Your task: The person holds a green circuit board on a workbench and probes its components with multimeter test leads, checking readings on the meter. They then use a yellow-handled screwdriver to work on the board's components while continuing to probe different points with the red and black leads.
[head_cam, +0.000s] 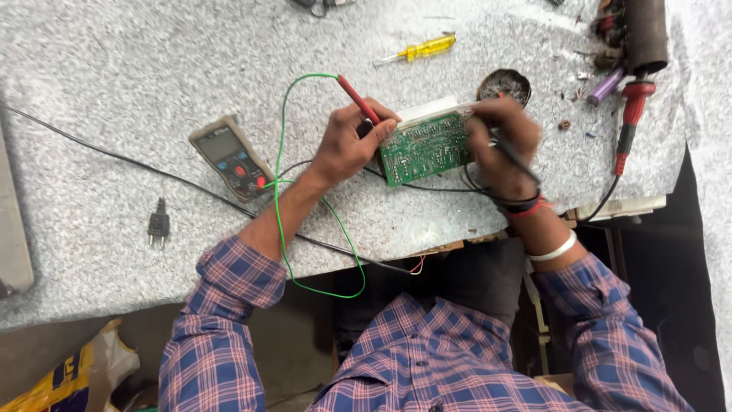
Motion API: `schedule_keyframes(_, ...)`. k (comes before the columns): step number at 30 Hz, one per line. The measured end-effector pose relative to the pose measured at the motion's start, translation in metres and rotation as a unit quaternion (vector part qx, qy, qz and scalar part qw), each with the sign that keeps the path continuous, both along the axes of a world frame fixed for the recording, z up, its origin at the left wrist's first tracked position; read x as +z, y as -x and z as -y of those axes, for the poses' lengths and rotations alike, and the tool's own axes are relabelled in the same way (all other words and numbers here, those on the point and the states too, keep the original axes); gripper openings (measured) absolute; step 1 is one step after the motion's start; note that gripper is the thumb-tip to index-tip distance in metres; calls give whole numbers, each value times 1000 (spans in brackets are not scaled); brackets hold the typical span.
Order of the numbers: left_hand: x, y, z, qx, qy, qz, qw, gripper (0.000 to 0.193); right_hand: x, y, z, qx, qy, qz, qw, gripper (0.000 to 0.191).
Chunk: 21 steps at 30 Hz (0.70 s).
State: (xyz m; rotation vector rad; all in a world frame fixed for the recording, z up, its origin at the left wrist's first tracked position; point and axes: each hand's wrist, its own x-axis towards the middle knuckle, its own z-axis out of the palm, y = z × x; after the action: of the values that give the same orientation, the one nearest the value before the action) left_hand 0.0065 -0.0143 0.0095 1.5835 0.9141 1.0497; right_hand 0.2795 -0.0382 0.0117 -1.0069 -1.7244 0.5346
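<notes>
A green circuit board stands tilted on the speckled grey worktop. My left hand grips a red test probe with its tip at the board's left edge. A green lead runs from that probe down to a multimeter lying on the left. My right hand holds the board's right side and pinches a black probe against it.
A yellow screwdriver lies at the back. A soldering iron with a red handle rests at the right, beside a round tin and small scraps. A black plug and a black cable lie on the left.
</notes>
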Motion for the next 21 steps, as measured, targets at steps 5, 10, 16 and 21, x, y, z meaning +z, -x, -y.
schedule_keyframes(5,-3,-1,-2,-4,8,2,1000,10,17,-57,-41,-82,-17,256,963,19)
schedule_keyframes(10,-2,-2,-3,-3,3,-25,1000,12,62,-83,-67,-79,-84,438,891,35)
schedule_keyframes(16,-2,-2,-3,-5,19,-30,999,13,81,-26,-100,66,-40,341,937,18)
schedule_keyframes(21,-3,-1,-3,-9,7,-20,1000,13,56,48,-131,152,-38,393,906,34)
